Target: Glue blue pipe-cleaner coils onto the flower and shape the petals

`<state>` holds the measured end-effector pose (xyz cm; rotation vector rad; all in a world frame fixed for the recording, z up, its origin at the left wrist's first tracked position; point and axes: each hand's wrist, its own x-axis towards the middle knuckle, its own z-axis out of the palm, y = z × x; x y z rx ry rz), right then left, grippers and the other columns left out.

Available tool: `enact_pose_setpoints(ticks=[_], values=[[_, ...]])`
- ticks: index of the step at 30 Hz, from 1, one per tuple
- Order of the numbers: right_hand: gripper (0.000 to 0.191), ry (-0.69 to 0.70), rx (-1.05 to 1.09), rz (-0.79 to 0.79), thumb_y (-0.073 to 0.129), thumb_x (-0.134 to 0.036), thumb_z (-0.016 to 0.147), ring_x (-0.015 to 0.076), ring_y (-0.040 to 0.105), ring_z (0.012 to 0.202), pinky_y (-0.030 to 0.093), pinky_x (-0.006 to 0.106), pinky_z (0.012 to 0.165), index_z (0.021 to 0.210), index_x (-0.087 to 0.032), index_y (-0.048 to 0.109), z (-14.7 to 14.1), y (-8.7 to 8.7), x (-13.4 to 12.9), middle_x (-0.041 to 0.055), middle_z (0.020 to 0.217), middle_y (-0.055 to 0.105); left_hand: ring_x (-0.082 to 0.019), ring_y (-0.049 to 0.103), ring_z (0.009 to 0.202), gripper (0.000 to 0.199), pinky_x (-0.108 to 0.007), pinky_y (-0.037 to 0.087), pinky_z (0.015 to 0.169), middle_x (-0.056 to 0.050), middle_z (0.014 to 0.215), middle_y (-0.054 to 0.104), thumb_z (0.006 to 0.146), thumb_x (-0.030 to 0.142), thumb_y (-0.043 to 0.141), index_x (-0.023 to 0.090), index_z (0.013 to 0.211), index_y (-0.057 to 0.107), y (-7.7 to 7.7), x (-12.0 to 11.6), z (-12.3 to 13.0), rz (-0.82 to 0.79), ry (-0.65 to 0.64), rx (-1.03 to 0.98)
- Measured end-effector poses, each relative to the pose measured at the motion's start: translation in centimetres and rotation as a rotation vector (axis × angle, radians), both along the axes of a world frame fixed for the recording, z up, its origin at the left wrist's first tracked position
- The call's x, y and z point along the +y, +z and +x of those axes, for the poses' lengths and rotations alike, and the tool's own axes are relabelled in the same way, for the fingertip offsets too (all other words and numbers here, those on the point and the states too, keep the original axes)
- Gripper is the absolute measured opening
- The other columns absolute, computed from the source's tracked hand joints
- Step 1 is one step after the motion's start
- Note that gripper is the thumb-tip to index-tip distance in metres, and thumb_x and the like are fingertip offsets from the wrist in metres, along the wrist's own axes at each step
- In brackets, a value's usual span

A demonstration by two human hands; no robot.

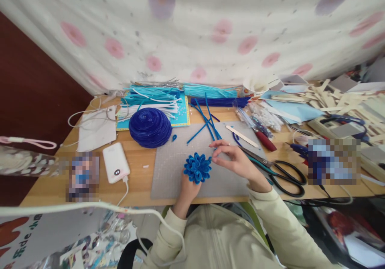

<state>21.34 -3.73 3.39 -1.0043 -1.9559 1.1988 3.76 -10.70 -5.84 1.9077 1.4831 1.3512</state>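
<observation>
A round blue flower with many looped petals (197,168) is held up over the grey cutting mat (168,180). My left hand (190,189) is under it, its fingers mostly hidden by the petals. At the flower's right edge, my right hand (227,156) has thumb and forefinger pinched close to a petal; anything between the fingertips is too small to make out. Loose blue pipe cleaners (199,131) lie crossed behind the flower. A dark blue wound dome (150,127) sits at the mat's upper left, beside a small blue loop (174,137).
Black-handled scissors (288,176), a wooden stick (242,136) and a red-handled tool (266,141) lie to the right. A white power bank (116,162) with a cable is at left. Bundled pipe cleaners (210,90) and a cup (254,89) stand at the back.
</observation>
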Motion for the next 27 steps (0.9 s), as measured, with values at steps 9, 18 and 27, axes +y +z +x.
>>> enact_pose_setpoints(ticks=[9,18,27], values=[[0.019,-0.066,0.217,-0.248,0.070,-0.037,0.076,0.0213,0.056,0.104,0.044,0.037,0.090,0.073,-0.019,0.065,0.7,-1.4,-0.8,0.0089,0.105,0.060,-0.021,0.068,0.093,0.033,-0.037,0.056,0.083,-0.004,0.099,0.074,0.076,0.011,0.048,0.025,0.098,0.068,-0.4,0.1,0.0,0.052,0.035,0.029],[0.008,-0.057,0.047,0.143,0.066,-0.029,0.082,0.0225,0.052,0.112,0.037,0.041,0.099,0.081,-0.022,0.068,-0.2,0.8,-1.9,0.0082,0.112,0.057,-0.023,0.067,0.095,0.027,-0.040,0.055,0.086,-0.007,0.098,0.073,0.079,0.014,0.049,0.022,0.097,0.067,-0.4,-0.1,-0.2,-0.034,0.029,0.094],[0.007,0.005,-0.152,0.383,0.064,-0.026,0.083,0.0235,0.050,0.110,0.037,0.043,0.097,0.079,-0.022,0.069,-2.0,2.0,-1.5,0.0080,0.113,0.057,-0.022,0.066,0.096,0.027,-0.038,0.053,0.086,-0.009,0.100,0.073,0.081,0.020,0.049,0.018,0.101,0.066,-0.4,0.0,0.2,-0.052,0.079,0.054]])
